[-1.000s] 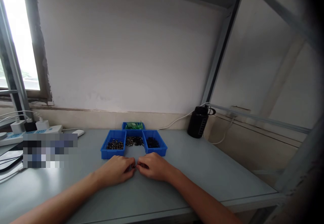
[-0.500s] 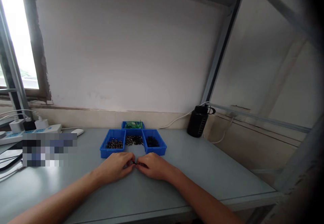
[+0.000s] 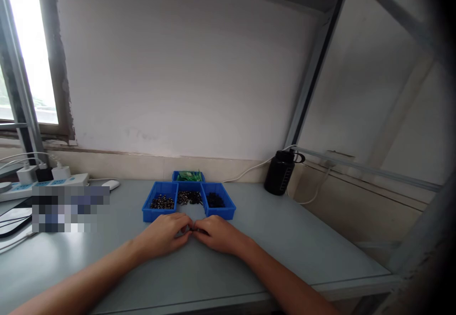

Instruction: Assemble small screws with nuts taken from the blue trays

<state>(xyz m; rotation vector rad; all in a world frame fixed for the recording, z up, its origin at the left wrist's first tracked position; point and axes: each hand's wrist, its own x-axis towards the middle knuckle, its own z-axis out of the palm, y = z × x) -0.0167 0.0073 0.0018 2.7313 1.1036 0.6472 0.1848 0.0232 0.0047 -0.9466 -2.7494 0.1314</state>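
My left hand (image 3: 167, 233) and my right hand (image 3: 218, 233) meet at the fingertips in front of the blue bins. Between the pinched fingers is a small dark part (image 3: 193, 230), mostly hidden by them. The left blue bin (image 3: 151, 214) holds small metallic pieces (image 3: 163, 202). Black pieces (image 3: 215, 200) lie in the right blue bin (image 3: 228, 210). Behind and between these two, loose dark and shiny pieces (image 3: 190, 197) are heaped. A green packet (image 3: 189, 176) rests in the rear blue bin (image 3: 174, 176).
A black bottle (image 3: 279, 173) stands at the table's back right. On the left are a power strip (image 3: 76, 180) with chargers, a white mouse (image 3: 110, 185) and a dark device (image 3: 12, 220) with cables. The grey table (image 3: 302, 239) meets the wall behind.
The camera view has shifted slightly, so the scene sits a little further right. My fingertips have drawn slightly closer together, covering more of the small dark part.
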